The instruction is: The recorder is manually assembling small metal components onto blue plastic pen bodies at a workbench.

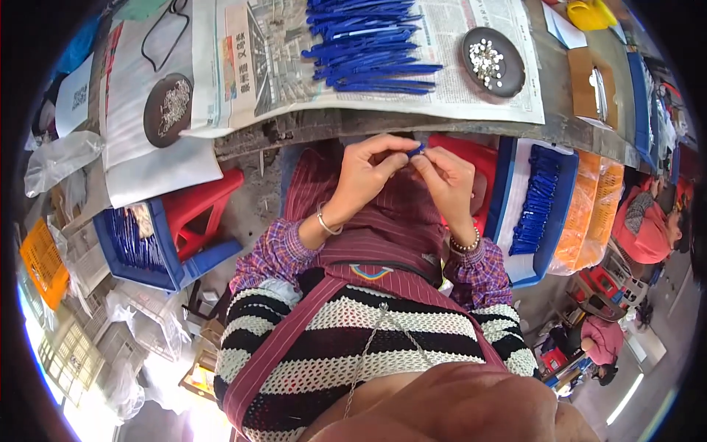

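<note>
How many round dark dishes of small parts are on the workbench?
2. One dish sits on the bench's left, holding small metal bits; the other dish lies right of the blue pieces. More may be hidden beyond view.

Two hands, left hand (364, 173) and right hand (445, 180), pinch one small blue piece (417, 149). Two dark round dishes sit far: left dish (167, 110), right dish (493, 62). Two blue crates flank near: left crate (140, 247), right crate (534, 210).
</note>
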`<state>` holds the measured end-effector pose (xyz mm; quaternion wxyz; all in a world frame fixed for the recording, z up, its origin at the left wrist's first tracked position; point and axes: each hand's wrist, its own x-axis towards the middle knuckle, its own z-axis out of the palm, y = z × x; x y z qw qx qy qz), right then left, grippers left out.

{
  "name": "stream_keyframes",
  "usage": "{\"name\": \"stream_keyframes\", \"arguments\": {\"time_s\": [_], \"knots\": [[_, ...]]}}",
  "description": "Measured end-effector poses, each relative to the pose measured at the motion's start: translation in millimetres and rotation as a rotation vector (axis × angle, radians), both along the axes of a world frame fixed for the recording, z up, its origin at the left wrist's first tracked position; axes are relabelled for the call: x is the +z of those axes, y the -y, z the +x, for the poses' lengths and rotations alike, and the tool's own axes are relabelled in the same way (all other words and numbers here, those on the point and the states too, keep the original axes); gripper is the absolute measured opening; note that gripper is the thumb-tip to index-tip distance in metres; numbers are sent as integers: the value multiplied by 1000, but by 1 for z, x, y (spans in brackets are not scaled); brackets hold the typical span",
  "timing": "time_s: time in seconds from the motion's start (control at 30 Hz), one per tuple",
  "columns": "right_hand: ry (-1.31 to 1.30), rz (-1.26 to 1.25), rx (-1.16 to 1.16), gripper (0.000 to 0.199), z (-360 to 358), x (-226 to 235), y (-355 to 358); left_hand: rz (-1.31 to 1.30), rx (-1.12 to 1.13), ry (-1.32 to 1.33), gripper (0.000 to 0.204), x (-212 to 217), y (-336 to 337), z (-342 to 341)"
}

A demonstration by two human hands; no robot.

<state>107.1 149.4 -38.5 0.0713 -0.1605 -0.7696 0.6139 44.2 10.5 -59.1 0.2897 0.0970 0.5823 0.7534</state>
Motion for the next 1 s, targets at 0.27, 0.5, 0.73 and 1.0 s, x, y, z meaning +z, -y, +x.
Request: {"name": "stream_keyframes", "arguments": {"time_s": [0.27, 0.5, 0.73, 1.0], "knots": [[38, -313, -158, 10, -3, 3, 3, -3, 12, -39, 18, 0, -4, -3], [50, -252, -99, 11, -1, 1, 0, 13, 2, -8, 18, 0, -2, -2], [-25, -296, -190, 13, -2, 5, 2, 22, -55, 87, 17, 2, -1, 0], [-8, -284, -141, 18, 2, -3, 0, 31, -57, 135, 17, 0, -4, 2]]}}
